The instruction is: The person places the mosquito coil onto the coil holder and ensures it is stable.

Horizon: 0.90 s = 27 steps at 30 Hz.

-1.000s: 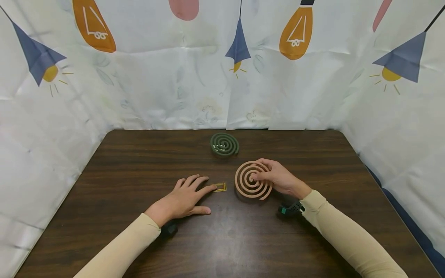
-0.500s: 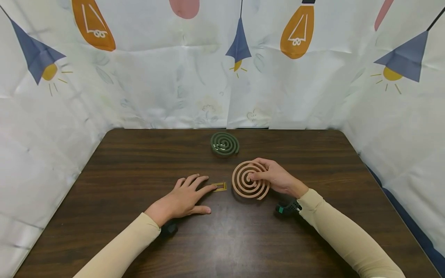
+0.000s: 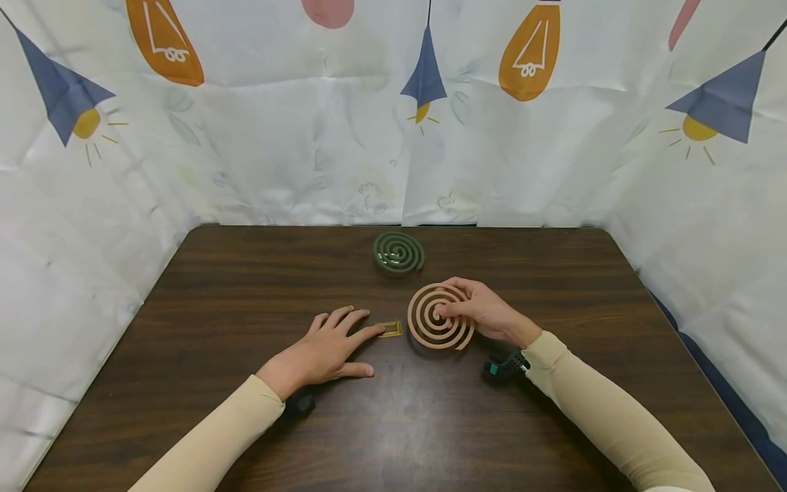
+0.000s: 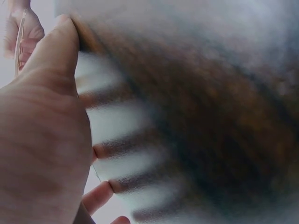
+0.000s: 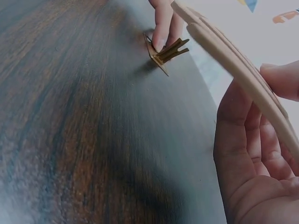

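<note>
A tan mosquito coil [image 5: 233,63] is pinched in my right hand [image 3: 492,314], thumb on the near face near its centre and the other fingers behind. It is held tilted above the table, just right of a small brass-coloured metal coil stand [image 5: 169,52]. In the right wrist view, the stand's forked prong rises from its flat base. My left hand [image 3: 326,348] lies spread over the table, its index fingertip pressing the stand's base. In the left wrist view, the left thumb [image 4: 58,51] and palm fill the left side, and the stand is out of sight.
A green mosquito coil [image 3: 398,253] lies near the far edge of the dark wood table [image 3: 246,273]. White printed cloth [image 3: 277,157] hangs behind and along both sides. A dark band is worn at each wrist.
My right hand has carried the tan coil slightly left, closer to the stand. The left hand keeps its place on the base. The view has tipped down a little.
</note>
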Tool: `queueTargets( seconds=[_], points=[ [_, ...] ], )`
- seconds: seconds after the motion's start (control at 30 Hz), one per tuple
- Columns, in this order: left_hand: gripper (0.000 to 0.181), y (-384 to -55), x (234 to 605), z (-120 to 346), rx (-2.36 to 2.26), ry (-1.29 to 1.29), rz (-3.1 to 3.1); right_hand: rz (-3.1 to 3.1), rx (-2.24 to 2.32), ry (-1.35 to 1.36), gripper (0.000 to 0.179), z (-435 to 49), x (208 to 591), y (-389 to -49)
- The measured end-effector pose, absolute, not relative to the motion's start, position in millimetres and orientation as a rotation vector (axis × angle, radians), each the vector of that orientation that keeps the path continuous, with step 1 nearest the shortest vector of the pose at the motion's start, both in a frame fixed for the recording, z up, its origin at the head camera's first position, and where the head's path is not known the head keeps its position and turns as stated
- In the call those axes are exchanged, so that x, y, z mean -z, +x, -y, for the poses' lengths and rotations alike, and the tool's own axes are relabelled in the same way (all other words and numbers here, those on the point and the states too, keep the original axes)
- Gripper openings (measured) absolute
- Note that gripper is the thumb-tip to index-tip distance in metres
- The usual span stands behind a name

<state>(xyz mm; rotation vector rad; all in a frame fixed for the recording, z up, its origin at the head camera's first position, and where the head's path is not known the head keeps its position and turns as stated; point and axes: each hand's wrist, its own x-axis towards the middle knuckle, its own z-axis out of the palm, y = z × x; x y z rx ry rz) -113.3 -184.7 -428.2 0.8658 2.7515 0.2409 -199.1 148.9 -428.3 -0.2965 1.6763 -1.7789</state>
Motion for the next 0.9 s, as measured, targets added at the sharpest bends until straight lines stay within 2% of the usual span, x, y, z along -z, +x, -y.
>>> queueTargets(
  seconds=[0.9],
  points=[
    [0.077, -113, 427, 184, -0.218, 0.866, -2.748, -1.675, 1.767, -0.300, 0.044, -129, 433, -208]
  ],
)
